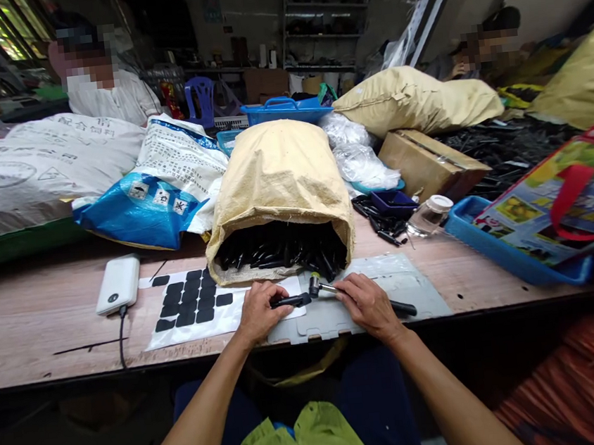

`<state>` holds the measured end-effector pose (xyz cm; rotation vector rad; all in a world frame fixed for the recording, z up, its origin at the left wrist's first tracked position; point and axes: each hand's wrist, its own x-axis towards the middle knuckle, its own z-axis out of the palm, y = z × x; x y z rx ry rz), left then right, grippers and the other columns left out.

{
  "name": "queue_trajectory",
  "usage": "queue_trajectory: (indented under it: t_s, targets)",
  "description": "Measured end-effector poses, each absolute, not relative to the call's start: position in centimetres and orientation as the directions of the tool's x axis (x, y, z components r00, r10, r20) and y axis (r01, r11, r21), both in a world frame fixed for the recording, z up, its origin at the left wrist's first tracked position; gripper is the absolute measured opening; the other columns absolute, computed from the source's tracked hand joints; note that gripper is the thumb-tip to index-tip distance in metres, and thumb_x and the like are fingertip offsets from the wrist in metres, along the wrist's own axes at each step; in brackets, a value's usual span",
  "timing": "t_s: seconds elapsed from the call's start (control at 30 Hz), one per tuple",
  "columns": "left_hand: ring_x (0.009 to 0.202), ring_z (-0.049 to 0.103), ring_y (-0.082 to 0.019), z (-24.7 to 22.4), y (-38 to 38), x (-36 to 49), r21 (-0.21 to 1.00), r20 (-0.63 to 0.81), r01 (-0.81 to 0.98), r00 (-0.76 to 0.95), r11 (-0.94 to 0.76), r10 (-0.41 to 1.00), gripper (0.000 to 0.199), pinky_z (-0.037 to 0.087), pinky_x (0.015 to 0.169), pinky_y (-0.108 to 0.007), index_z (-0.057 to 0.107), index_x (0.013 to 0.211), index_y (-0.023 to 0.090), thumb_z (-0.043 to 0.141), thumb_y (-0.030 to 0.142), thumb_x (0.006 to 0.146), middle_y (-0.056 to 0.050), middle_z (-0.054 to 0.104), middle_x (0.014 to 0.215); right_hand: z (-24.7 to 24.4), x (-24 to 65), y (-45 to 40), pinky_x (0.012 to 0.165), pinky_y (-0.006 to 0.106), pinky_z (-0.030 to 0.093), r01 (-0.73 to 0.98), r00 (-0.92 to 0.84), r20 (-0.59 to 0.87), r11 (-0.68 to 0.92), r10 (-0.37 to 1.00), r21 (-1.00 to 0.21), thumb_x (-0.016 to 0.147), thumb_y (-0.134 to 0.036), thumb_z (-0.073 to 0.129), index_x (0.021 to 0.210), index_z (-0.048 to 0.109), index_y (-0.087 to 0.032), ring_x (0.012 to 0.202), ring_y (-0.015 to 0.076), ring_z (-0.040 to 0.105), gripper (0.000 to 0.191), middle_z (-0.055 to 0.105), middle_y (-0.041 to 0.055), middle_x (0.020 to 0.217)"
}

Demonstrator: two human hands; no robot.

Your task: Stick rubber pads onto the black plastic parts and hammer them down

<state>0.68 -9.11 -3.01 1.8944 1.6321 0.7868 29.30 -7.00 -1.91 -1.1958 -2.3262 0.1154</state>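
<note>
My left hand (262,312) is closed on a slim black plastic piece (297,299), which lies level just above the table. My right hand (370,302) grips a small hammer (328,287) by its metal shaft. The hammer's head is beside the tip of the black piece, and its black handle end sticks out right of my hand. Beneath both hands is a grey sheet (414,277). Just beyond them a beige woven sack (281,174) lies with its mouth towards me, full of similar black pieces (278,246).
A white sheet with black stickers (191,297) lies left, beside a cabled white power bank (119,285). Blue-white (141,203) and white (32,179) sacks stand behind. To the right are a clear jar (430,214), a cardboard box (429,162) and a blue tray (518,256). Two people sit opposite.
</note>
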Motion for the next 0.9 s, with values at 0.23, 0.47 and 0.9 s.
queue_trajectory:
  t_s: [0.23, 0.47, 0.9]
  targets:
    - [0.097, 0.055, -0.024, -3.2, -9.0, 0.6, 0.714, 0.096, 0.685, 0.112, -0.147, 0.989, 0.019, 0.039, 0.086, -0.036, 0.076, 0.093, 0.027, 0.081, 0.033, 0.075, -0.001, 0.071, 0.093, 0.5, 24.2, -10.4, 0.083, 0.029, 0.055, 0.591, -0.441, 0.425, 0.612, 0.791, -0.526, 0.102, -0.022, 0.045, 0.136, 0.059, -0.029, 0.092, 0.0175, 0.064, 0.038, 0.064, 0.0056, 0.103]
    - [0.097, 0.054, -0.025, -3.3, -8.9, 0.5, 0.7, 0.084, 0.7, 0.112, -0.139, 0.99, 0.02, 0.039, 0.085, -0.036, 0.077, 0.093, 0.027, 0.081, 0.035, 0.075, -0.001, 0.07, 0.091, -0.2, 22.8, -11.7, 0.079, 0.027, 0.055, 0.635, -0.431, 0.369, 0.567, 0.824, -0.525, 0.102, -0.02, 0.043, 0.138, 0.059, -0.031, 0.085, 0.0167, 0.064, 0.041, 0.063, 0.0054, 0.097]
    - [0.094, 0.055, -0.023, -3.5, -9.0, 0.5, 0.74, 0.108, 0.657, 0.094, -0.143, 0.99, 0.015, 0.04, 0.086, -0.036, 0.075, 0.09, 0.028, 0.078, 0.03, 0.076, 0.0, 0.07, 0.09, 0.0, 24.7, -11.5, 0.081, 0.027, 0.054, 0.666, -0.387, 0.369, 0.533, 0.845, -0.522, 0.102, -0.022, 0.045, 0.133, 0.063, -0.031, 0.09, 0.017, 0.066, 0.036, 0.065, 0.0045, 0.098]
